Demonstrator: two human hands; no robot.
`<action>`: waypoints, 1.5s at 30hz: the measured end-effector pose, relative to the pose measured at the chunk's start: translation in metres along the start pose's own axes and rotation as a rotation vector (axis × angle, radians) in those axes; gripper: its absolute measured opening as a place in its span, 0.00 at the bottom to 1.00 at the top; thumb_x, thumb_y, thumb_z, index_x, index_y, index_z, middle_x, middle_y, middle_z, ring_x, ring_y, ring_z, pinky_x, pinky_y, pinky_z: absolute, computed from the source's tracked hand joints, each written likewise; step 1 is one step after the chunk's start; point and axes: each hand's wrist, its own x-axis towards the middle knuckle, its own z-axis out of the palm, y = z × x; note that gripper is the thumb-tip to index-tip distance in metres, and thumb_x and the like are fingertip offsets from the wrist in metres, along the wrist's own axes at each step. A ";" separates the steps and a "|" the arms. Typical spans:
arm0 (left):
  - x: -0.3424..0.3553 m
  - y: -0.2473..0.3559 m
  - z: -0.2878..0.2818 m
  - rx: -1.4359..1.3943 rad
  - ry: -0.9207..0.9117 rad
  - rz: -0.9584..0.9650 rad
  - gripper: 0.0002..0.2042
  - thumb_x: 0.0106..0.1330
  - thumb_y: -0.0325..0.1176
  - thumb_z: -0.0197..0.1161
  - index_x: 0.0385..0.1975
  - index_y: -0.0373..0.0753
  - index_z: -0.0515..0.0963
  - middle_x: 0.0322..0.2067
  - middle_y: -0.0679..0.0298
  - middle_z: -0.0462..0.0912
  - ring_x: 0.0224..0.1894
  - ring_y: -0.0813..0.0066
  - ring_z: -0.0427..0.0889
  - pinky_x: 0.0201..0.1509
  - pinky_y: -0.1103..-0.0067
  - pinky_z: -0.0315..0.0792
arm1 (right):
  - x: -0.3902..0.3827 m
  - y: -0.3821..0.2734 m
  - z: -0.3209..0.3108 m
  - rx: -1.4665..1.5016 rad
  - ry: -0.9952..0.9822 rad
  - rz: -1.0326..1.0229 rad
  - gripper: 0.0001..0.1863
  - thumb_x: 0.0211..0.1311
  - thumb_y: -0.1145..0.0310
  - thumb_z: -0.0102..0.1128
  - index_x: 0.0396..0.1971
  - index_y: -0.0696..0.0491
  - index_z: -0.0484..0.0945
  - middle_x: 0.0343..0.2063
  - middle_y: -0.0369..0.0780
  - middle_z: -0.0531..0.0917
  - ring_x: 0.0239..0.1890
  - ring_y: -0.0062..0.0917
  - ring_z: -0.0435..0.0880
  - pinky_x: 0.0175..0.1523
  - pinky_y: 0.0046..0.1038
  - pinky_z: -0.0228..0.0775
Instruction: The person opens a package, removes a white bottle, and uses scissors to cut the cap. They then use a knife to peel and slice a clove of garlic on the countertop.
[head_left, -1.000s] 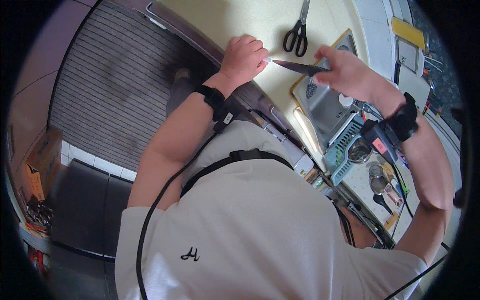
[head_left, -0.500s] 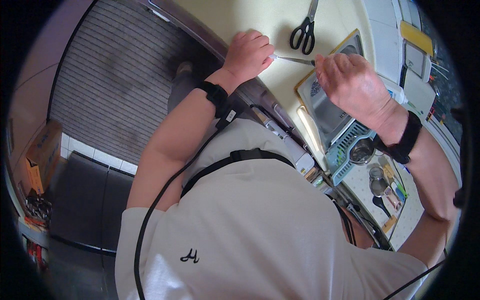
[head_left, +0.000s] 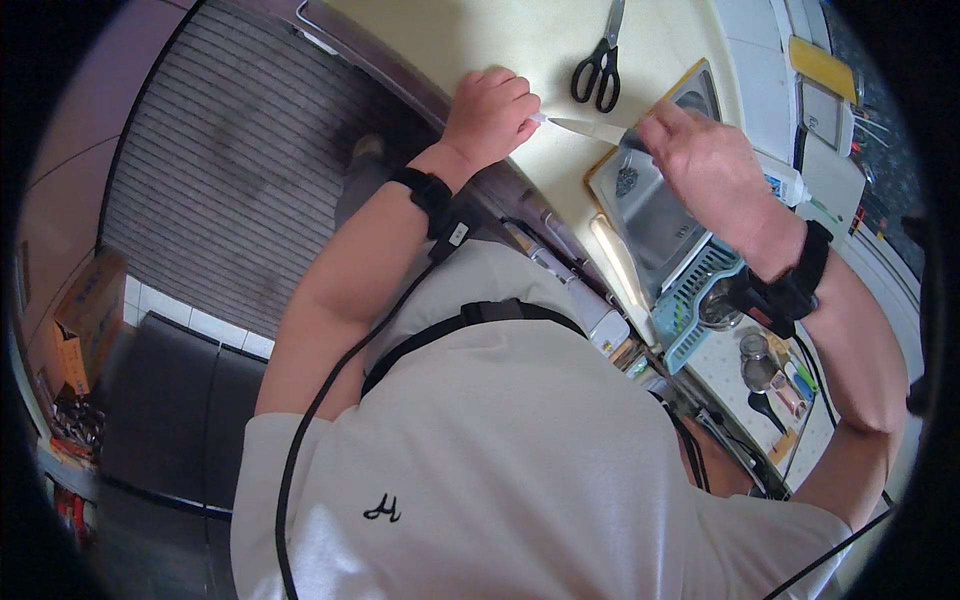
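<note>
At the far left a cardboard box (head_left: 88,315) stands near a dark ridged mat (head_left: 240,160). Further right, the left hand (head_left: 490,115) is over the front edge of a pale yellow desk (head_left: 500,35), its fingers curled close together and pinching a small white piece (head_left: 539,118). Only the end of the piece shows, poking out to the right just past the fingertips; the rest is hidden. A knife (head_left: 588,128) comes next, its blade pointing left, with the tip right at the white piece; I cannot tell whether they touch. Black-handled scissors (head_left: 597,75) lie on the desk just beyond the blade. The knife's dark handle runs into the right hand (head_left: 705,165), whose fingers are closed around it, above a metal sink (head_left: 650,225). Below that hand sits a blue basket (head_left: 685,325), then a glass jar (head_left: 755,365) to its right.
</note>
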 end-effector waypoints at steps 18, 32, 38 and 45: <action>0.000 0.000 -0.001 0.022 -0.019 0.003 0.05 0.48 0.35 0.68 0.22 0.48 0.78 0.29 0.72 0.77 0.42 0.71 0.75 0.43 0.72 0.67 | -0.001 -0.012 0.001 0.431 -0.045 0.148 0.13 0.53 0.71 0.60 0.39 0.56 0.73 0.25 0.39 0.76 0.31 0.24 0.82 0.36 0.26 0.74; 0.000 -0.003 0.003 -0.017 0.039 0.043 0.06 0.47 0.36 0.68 0.21 0.47 0.77 0.28 0.71 0.77 0.40 0.70 0.76 0.40 0.71 0.68 | 0.026 0.012 -0.008 1.130 -0.472 0.693 0.11 0.63 0.63 0.55 0.32 0.57 0.76 0.14 0.40 0.76 0.15 0.25 0.77 0.24 0.27 0.68; 0.001 -0.001 0.003 0.037 -0.014 0.017 0.06 0.47 0.36 0.68 0.21 0.48 0.77 0.28 0.72 0.77 0.40 0.71 0.75 0.40 0.71 0.67 | 0.017 0.009 -0.010 0.351 -0.167 0.128 0.10 0.54 0.71 0.59 0.36 0.56 0.73 0.35 0.43 0.79 0.39 0.32 0.83 0.40 0.29 0.75; -0.002 0.000 0.002 0.007 -0.004 -0.003 0.06 0.47 0.36 0.68 0.22 0.48 0.77 0.30 0.74 0.76 0.41 0.72 0.74 0.42 0.72 0.66 | 0.016 0.004 -0.017 -0.313 0.214 -0.333 0.08 0.45 0.71 0.57 0.29 0.51 0.76 0.29 0.34 0.76 0.32 0.23 0.78 0.34 0.24 0.71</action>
